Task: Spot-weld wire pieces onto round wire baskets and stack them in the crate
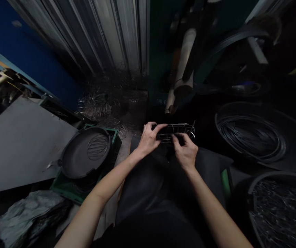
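the round silver wire frame [180, 130] was between the tub of coiled wire [251, 136] and the round black pan [71, 160], gripped by the bent left hand [149, 137] and pinching right hand [186, 150].

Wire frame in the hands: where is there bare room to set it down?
Widest is the grey panel, between the blue panel and green crate, though its slope is unclear. The pan looks bare left of its wire grid. Crowded: wire pieces near the corrugated wall; the lower-right bin, holding metal bits.
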{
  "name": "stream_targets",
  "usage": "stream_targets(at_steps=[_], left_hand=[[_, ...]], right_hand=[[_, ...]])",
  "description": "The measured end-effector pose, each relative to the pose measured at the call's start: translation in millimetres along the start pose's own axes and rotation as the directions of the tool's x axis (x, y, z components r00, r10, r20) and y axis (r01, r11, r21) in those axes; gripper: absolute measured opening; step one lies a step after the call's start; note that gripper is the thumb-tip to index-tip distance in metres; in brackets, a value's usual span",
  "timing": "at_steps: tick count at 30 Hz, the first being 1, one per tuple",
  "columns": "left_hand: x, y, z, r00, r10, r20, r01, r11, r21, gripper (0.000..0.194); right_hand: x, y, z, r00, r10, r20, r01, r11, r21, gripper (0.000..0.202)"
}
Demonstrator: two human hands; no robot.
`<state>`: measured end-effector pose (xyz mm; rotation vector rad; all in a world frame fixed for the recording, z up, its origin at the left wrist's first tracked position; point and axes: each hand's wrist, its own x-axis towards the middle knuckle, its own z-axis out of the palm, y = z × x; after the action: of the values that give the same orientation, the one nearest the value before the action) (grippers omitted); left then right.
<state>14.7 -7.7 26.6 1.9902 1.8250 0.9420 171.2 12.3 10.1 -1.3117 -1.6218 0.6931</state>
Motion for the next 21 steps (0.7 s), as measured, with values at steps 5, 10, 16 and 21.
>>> stream_targets(at_steps=[5,10,16,21], left_hand=[[5.7,-10.1,7.3,0.998,0.014,-0.065,-0.017,0.999,-0.039,0.060],[12.4,-17.4,11.7,0.994,0.030,-0.107,-0.034,0.998,-0.045,0.060],[19.1,-20.1,12.8,0.988,0.051,-0.148,-0.057,0.998,-0.037,0.059],[22.7,-24.2,12.6,0.984,0.071,-0.162,-0.074,0.997,-0.010,0.058]], right_hand=[[6.0,5.2,9.5,0.991,-0.116,-0.068,0.115,0.993,-0.022,0.023],[12.4,8.7,18.0,0.982,-0.148,-0.120,0.141,0.988,-0.059,0.024],[18.3,8.2,23.0,0.973,-0.180,-0.145,0.174,0.983,-0.053,0.020],[21.9,7.5,22.4,0.978,-0.167,-0.127,0.170,0.985,0.010,0.020]])
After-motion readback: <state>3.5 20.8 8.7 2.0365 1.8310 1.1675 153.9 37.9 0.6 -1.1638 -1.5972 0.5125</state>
